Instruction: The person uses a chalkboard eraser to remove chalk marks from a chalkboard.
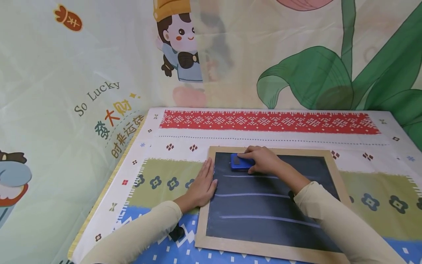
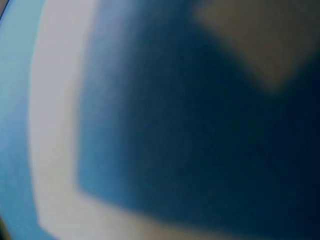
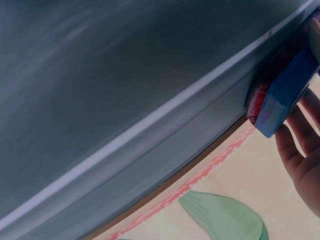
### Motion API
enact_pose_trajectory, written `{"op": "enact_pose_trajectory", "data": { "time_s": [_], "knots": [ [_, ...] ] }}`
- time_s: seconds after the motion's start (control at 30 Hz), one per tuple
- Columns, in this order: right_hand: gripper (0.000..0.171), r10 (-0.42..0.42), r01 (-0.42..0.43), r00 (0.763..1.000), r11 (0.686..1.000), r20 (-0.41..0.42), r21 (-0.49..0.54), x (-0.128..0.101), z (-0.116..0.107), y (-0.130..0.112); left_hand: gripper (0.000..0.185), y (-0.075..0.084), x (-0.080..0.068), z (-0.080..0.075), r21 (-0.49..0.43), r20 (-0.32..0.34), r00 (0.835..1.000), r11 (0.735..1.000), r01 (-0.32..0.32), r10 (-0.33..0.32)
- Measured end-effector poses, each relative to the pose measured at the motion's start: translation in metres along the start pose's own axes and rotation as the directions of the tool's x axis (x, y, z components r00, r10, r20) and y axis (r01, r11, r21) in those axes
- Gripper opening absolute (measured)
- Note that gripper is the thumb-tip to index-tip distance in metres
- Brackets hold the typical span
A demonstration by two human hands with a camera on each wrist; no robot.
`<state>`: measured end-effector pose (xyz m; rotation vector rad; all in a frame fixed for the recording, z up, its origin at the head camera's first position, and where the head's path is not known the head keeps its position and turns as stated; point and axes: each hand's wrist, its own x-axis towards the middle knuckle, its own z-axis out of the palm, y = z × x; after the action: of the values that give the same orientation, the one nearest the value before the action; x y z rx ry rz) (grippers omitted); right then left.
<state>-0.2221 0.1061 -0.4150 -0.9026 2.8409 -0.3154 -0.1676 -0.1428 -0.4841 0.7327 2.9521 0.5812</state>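
The small blackboard (image 1: 257,207) lies flat nearest the person, three pale chalk lines (image 1: 252,194) across it. It looks stiff and flat enough to slide on cloth, so its wooden frame (image 1: 203,220) seems the right place to steady it. The left hand (image 1: 202,185) does that, fingers extended, pressing on the left side of the frame and grasping nothing. Farther up, the right hand (image 1: 263,160) pinches a blue eraser (image 1: 239,165) near the board's upper left corner. The eraser is probably light, its shell hard and perhaps smooth, its red pad (image 3: 257,102) soft; the long sides should offer the surest hold. Beyond the board, the tablecloth (image 1: 184,141) carries a red band (image 1: 270,123), and a printed curtain (image 1: 230,91) hangs behind.
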Motion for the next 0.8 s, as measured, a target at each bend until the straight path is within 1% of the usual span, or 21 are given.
{"op": "enact_pose_trajectory", "data": {
  "time_s": [0.37,0.6,0.8],
  "knots": [
    [0.063,-0.04,0.04,0.999,0.998,0.0,-0.039,0.023,0.002,-0.024,0.058,-0.002,0.0,0.002,-0.029,-0.025,1.0,1.0,-0.011,0.011],
    [0.063,-0.043,0.044,0.999,0.998,0.011,-0.043,0.032,0.002,-0.034,0.058,-0.002,0.0,0.0,-0.032,-0.043,0.999,0.999,-0.027,0.026],
    [0.063,-0.036,0.036,0.999,0.999,0.014,-0.037,0.034,0.009,-0.04,0.059,0.0,-0.004,0.001,-0.031,-0.035,0.999,0.999,-0.027,0.026]
  ]
}}
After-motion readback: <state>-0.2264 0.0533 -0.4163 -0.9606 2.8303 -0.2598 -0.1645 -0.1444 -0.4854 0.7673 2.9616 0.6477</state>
